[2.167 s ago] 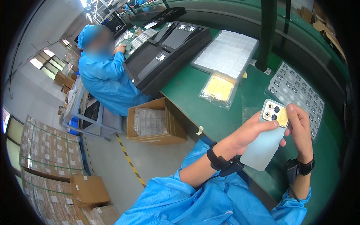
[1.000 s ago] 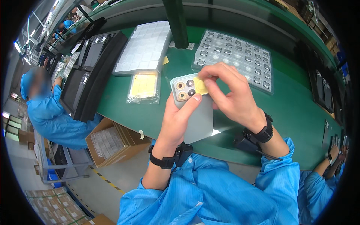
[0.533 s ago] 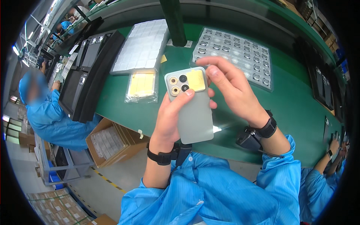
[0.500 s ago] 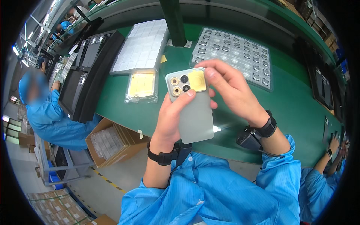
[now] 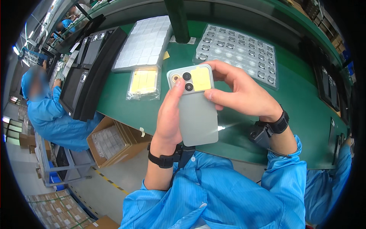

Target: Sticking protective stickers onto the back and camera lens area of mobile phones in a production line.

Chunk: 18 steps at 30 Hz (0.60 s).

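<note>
A pale grey-green smartphone (image 5: 198,118) is held upright above the table, its back facing me. My left hand (image 5: 168,116) is closed around its left side, with the thumb over the lower left of the camera block and covering one lens ring. Two dark lenses and one gold-ringed lens (image 5: 176,78) show. A yellow sticker (image 5: 201,79) covers the right part of the block. My right hand (image 5: 244,91) grips the phone's upper right edge, its thumb at the sticker's lower right corner and its other fingers partly hidden behind the phone.
Behind the phone lies a clear tray (image 5: 239,61) of round lens parts. Left of the green post (image 5: 177,23) are a white tray stack (image 5: 143,47) and a bag of yellow stickers (image 5: 143,84). Black trays (image 5: 91,80) and a co-worker (image 5: 57,114) are at left, an open carton (image 5: 129,147) below.
My left thumb has moved left onto the lens rings. My right thumb has slid from the sticker's top right down to its lower corner. The sticker's round bulge now looks flat.
</note>
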Available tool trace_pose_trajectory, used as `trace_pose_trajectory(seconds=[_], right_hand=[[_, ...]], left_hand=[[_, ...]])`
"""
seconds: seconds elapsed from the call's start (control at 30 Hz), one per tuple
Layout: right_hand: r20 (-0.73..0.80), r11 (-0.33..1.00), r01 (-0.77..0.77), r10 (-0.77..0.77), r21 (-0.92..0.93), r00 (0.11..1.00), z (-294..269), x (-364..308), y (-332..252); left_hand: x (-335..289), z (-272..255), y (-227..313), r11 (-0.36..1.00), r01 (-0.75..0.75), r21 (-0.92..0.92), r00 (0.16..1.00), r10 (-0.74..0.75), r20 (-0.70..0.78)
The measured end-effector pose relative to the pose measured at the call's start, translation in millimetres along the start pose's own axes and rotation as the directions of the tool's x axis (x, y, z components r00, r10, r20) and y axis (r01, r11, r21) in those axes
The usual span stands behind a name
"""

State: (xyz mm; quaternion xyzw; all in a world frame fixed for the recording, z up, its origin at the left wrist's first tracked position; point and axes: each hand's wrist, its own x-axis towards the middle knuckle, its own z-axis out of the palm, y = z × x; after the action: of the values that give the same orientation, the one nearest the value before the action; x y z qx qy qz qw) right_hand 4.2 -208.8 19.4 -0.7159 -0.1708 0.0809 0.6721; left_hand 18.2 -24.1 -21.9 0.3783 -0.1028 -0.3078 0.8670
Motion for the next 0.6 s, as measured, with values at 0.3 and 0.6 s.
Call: trace_pose_trajectory(seconds=[0.3,0.6], right_hand=[[-0.047,0.99,0.012,-0.006,0.143,0.999,-0.6,6.3,10.3],[-0.174,0.994,-0.071,0.055,-0.087,0.983,19.0,-2.6,-0.9]], left_hand=[[0.0,6.9,-0.3,0.997,-0.051,-0.053,0.999,0.051,0.011],[-8.5,0.9,-3.9,0.978,-0.012,0.206,1.0,0.008,0.021]])
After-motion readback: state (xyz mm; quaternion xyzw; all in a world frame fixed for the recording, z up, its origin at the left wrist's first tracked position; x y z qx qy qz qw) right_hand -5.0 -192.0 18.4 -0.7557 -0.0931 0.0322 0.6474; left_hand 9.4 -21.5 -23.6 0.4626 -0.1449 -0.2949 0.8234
